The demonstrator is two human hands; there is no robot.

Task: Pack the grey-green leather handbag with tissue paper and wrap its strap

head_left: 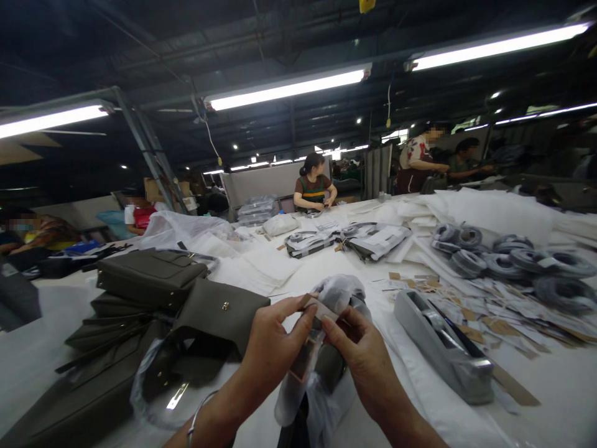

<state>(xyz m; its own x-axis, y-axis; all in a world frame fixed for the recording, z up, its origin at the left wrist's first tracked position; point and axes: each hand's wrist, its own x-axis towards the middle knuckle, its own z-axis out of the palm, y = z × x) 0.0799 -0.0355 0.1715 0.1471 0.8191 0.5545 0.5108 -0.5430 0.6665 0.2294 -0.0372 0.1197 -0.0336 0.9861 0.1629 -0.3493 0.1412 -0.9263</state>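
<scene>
My left hand (280, 330) and my right hand (366, 348) meet at the middle front, fingers pinched on a small pale card (321, 308). Under and behind it, a strap wrapped in translucent plastic film (342, 286) loops upward and continues down toward me. Part of a dark bag piece (330, 367) shows beneath my fingers. Left of my left hand lie olive-green handbags (149, 270), with an open flap (219, 314) bearing a small gold fitting. A grey tape dispenser (443, 348) stands to the right of my right hand.
Loose paper tags and brown cards (494, 311) are scattered at the right, below grey strap coils (508, 255). Bundled straps (377, 239) lie farther back. White sheets (489, 211) pile along the table. A co-worker (314, 190) sits opposite; several others work farther away.
</scene>
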